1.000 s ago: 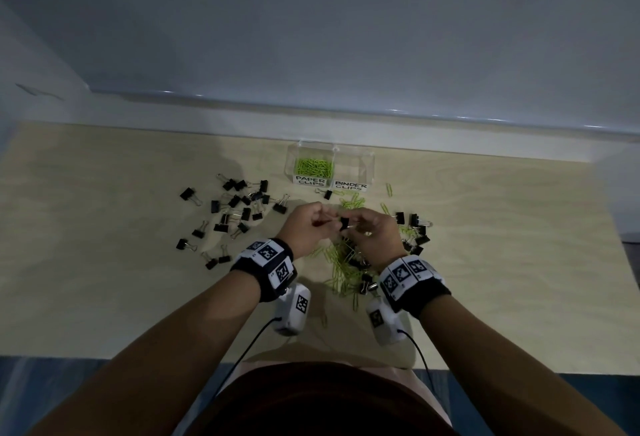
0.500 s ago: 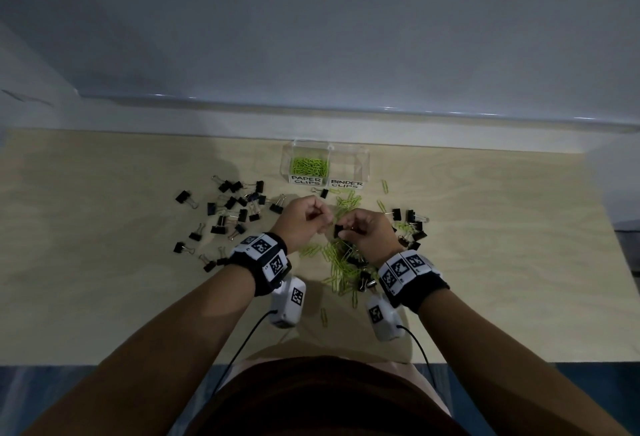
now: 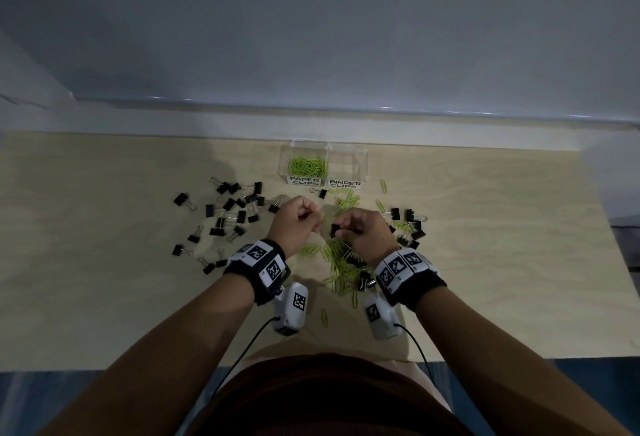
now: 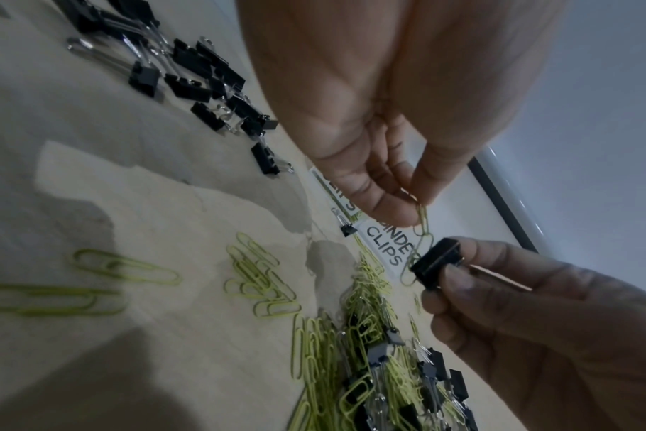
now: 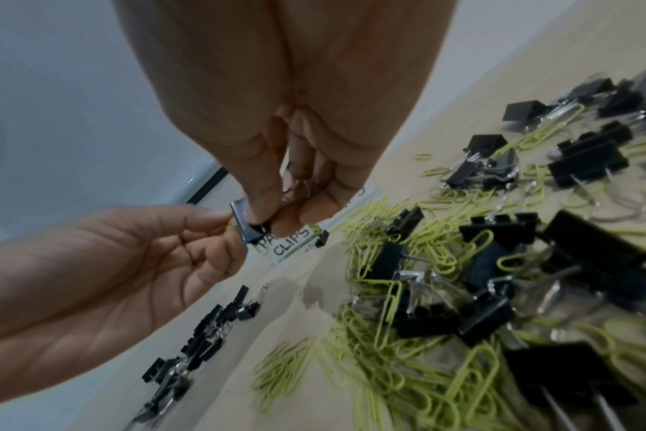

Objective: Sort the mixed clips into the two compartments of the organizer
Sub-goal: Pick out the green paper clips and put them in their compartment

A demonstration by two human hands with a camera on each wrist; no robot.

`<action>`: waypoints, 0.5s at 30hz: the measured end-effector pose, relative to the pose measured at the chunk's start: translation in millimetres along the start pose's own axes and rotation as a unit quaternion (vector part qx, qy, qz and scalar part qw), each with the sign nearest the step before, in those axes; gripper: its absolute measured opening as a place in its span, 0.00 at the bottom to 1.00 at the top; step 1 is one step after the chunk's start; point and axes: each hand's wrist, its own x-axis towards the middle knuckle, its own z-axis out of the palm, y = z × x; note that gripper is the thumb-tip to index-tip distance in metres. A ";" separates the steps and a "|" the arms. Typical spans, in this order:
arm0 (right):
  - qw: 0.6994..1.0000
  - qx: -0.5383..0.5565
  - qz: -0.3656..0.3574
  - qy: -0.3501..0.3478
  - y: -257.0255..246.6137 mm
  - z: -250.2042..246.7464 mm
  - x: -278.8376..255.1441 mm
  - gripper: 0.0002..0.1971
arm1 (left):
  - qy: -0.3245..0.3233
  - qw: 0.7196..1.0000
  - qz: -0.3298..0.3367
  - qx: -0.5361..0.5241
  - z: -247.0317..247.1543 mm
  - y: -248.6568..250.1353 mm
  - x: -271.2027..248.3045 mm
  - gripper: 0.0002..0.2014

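A small black metal binder clip [image 4: 436,263] is held above the pale wooden tabletop [image 3: 104,262], in front of the clear plastic two-compartment organizer [image 3: 360,164], pinched between the thumb and fingers of the right hand [image 3: 363,233]. A thin lime-green wire paper clip [image 4: 423,230] hangs from the pinched thumb and forefinger of the left hand [image 3: 296,222], its lower end reaching down to the black clip's edge; whether the two are hooked together cannot be told. The two hands are close together, fingertips almost meeting. The organizer's left compartment, labelled PAPER CLIPS, holds a heap of green paper clips [image 3: 308,166]; nothing can be made out in the right one, labelled BINDER CLIPS. Beneath the hands lies a tangled pile of green paper clips and black binder clips [image 3: 341,262], and a scattered group of black binder clips [image 3: 228,214] lies to the left.
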 end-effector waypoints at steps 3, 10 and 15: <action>0.999 -0.038 -0.019 -0.008 -5.5 0.9 3.2 0.07 | 0.032 0.999 0.008 0.009 0.3 0.8 2.0 0.07; 0.989 0.131 0.034 0.058 -19.8 -2.3 7.5 0.12 | -0.059 0.985 0.100 0.131 -8.8 12.3 -0.6 0.08; 0.968 0.227 0.090 0.050 -20.5 -2.6 8.6 0.11 | -0.081 0.975 0.124 0.167 -13.1 12.9 -3.6 0.07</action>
